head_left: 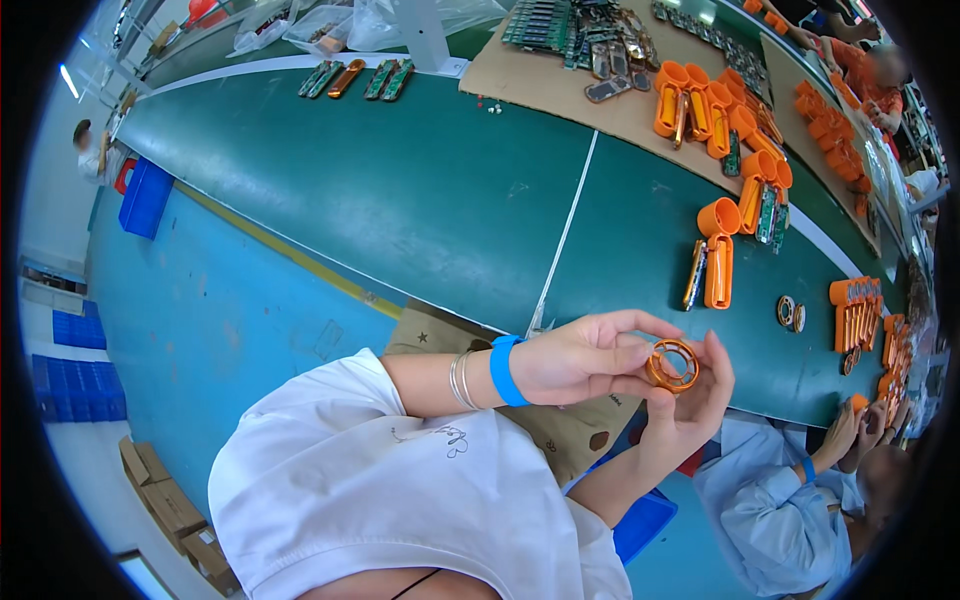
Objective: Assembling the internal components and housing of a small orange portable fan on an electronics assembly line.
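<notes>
Ring (659, 381), orange-copper and open in the middle, is what the head view shows in hand, raised over the near edge of the green bench (420, 190). Take the nearest upright casing (719, 275), orange, as the landmark: the ring is nearer the wearer than it and a little to its left, apart from it. The left hand (585, 362) pinches the ring's left side with thumb and fingers; the right hand (690, 408) grips from below and the right, thumb low on the rim, fingers round the far side. So both hands grasp the one ring, and neither holds anything else that shows.

The step in hand looks like close handwork on the ring, perhaps turning, pressing or checking it; which of these cannot be told. The next move, as I judge it, calls for a light, even pinch, with one hand steadying the rim while the other shifts its hold.

Just left of the casing lies a slim board (694, 275); to its right, well apart, are two loose rings (790, 313). Beyond it stand more casings (762, 185). Farther right, a co-worker's hands (846, 432) are at work.
</notes>
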`<state>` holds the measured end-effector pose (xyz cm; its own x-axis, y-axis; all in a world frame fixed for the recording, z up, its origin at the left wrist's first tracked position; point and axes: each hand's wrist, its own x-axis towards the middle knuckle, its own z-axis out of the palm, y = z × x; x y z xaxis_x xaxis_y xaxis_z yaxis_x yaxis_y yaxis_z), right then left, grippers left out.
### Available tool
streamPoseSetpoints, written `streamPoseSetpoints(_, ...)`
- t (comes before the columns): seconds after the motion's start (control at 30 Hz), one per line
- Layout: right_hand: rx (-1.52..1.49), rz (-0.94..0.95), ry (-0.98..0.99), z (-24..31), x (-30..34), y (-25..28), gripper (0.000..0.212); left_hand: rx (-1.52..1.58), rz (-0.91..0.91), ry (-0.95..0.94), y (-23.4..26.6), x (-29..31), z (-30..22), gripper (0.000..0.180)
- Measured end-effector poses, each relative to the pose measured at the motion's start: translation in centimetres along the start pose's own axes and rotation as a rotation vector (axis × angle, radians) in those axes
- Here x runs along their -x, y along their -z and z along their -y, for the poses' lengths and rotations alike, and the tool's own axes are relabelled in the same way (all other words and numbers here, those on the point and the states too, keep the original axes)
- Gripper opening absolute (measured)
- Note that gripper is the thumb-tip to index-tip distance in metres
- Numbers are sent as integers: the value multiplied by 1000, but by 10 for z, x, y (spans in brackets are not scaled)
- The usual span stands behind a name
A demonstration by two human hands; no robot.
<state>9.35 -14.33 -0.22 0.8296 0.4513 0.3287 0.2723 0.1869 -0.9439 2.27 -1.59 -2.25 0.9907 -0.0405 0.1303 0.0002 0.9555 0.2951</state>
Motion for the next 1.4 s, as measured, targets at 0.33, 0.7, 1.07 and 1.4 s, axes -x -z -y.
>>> streamPoseSetpoints(0.33,11,125,34,-18,-2,12,70,-346,-209,-114,-15,0,-4,33)
streamPoseSetpoints(0.7,664,-619,141,-59,-75,134,41,-1092,-325,-215,3,14,-10,39)
streamPoseSetpoints(1.07,1573,-763,-457,-107,-158,304,57,-1181,-416,-143,21,22,-13,35)
streamPoseSetpoints(1.4,1046,137,98,-96,-157,212,46,-1200,-435,-135,23,20,-14,31)
